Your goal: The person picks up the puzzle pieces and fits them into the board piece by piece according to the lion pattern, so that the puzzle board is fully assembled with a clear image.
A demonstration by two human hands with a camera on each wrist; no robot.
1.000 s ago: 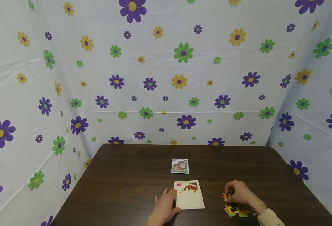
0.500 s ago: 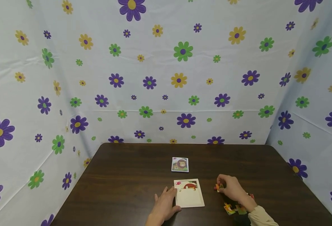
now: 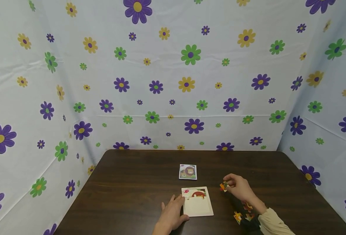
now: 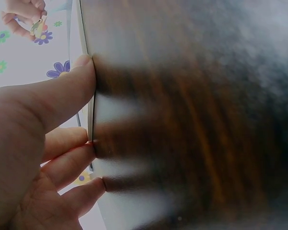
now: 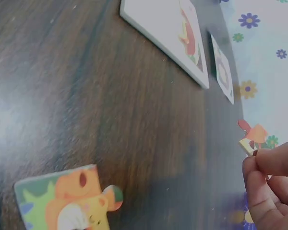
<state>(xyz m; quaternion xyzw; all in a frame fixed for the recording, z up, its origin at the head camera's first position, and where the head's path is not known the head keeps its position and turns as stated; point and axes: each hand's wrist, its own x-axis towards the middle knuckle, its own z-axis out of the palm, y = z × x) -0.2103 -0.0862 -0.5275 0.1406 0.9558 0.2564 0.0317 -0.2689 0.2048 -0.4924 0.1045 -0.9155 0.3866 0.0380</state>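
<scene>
My right hand [image 3: 241, 188] pinches a small orange and green jigsaw piece [image 3: 224, 186] above the table, to the right of the puzzle board. In the right wrist view that jigsaw piece [image 5: 253, 136] sticks out past the thumb and fingertips. My left hand [image 3: 171, 212] lies at the left edge of the pale puzzle board [image 3: 197, 207], fingers spread, fingertips touching its rim. Along the board's top, fitted pieces [image 3: 197, 193] show a pink flower and a reddish-brown curve; the lower part is bare. Loose jigsaw pieces [image 3: 237, 216] lie below my right forearm, partly hidden by it.
Behind the board lies a square picture card [image 3: 188, 172] showing a lion. All of this rests on a dark brown wooden table [image 3: 131, 192]. A white cloth with printed flowers [image 3: 161, 65] hangs around the back and sides.
My right hand has lifted the jigsaw piece away from the loose pieces, moving up and left in the head view. The left hand and the board have stayed in place.
</scene>
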